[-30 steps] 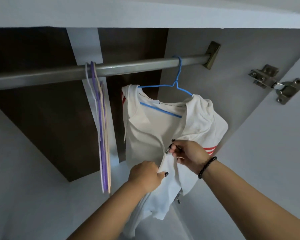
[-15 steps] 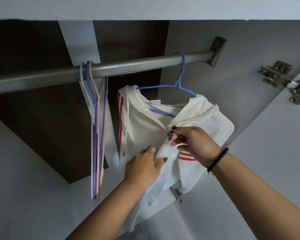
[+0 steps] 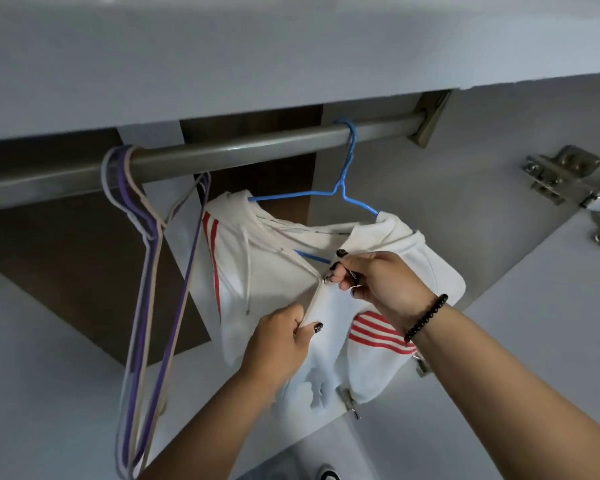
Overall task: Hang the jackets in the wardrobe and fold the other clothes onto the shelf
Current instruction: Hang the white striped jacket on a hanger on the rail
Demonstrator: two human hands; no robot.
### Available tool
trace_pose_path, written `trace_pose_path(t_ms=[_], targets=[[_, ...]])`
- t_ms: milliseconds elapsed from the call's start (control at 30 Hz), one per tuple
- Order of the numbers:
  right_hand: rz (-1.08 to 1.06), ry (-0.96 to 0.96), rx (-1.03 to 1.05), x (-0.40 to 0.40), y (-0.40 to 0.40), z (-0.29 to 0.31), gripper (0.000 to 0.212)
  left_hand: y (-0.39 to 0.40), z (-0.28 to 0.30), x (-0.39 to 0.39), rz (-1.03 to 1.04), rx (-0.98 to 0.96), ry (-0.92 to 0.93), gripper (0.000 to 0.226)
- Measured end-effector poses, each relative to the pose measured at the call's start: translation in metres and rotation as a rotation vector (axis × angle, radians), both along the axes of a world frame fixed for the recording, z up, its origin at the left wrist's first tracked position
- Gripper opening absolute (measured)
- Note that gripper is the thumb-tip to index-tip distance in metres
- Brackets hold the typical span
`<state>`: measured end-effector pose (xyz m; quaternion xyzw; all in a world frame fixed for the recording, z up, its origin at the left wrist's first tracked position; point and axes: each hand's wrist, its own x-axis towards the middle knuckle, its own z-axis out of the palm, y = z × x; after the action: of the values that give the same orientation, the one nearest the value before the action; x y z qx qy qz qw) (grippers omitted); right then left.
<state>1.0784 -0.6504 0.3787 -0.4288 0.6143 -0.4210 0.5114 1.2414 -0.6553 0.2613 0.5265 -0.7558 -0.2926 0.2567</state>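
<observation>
The white jacket (image 3: 264,271) hangs on a blue hanger (image 3: 340,188) hooked over the rail (image 3: 222,154), right of the spare hangers (image 3: 146,271). The step in hand looks like zipping it up. The left hand (image 3: 278,344) is closed on the front hem below the zip; the right hand (image 3: 374,282) pinches the zip pull (image 3: 327,279). Next, probably, draw the pull up toward the rail while the left hand keeps the fabric taut.

I see dim, cool, even light, perhaps daylight from behind me. The wardrobe's back panel (image 3: 84,271) sits in deep shadow. Straight lines bow toward the edges; the top panel (image 3: 291,64) looks soft, slightly smeared.
</observation>
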Motion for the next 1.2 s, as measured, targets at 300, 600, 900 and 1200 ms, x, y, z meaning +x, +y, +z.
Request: trace_pose_path(t_ms=[300,600,900,1200], targets=[[0.050,0.195,0.114,-0.015,-0.006,-0.003,0.030,-0.024,-0.015,-0.007,0.020,0.118,-0.052,0.046],[0.020,0.153,0.216,-0.038,-0.005,-0.001,0.023,-0.073,0.029,-0.021,0.094,0.335,0.309,0.020],[-0.115,0.457,-0.017,-0.041,-0.010,0.018,0.019,-0.113,0.069,-0.035,0.474,0.349,0.692,0.019],[-0.102,1.071,-0.240,-0.073,-0.007,0.012,0.051,-0.157,0.086,-0.033,0.455,0.644,0.810,0.020]])
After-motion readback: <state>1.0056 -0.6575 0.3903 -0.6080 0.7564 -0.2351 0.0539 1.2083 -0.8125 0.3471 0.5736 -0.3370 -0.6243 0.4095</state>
